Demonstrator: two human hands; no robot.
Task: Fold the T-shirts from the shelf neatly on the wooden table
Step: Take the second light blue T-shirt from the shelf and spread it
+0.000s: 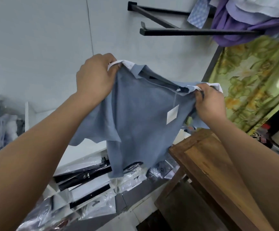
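A blue-grey T-shirt (135, 117) with white shoulder trim hangs in the air in front of me, spread between both hands. My left hand (94, 79) grips its left shoulder and my right hand (209, 104) pinches its right shoulder. A white paper tag (172, 114) dangles from the dark collar. The shirt's hem hangs above the left end of the wooden table (207, 165), which lies at the lower right.
A black wall rack (177, 30) at the upper right carries purple and pale blue clothes (245, 19). A green floral curtain (255, 80) hangs at the right. Plastic-wrapped garments (92, 189) lie on white shelving below the shirt.
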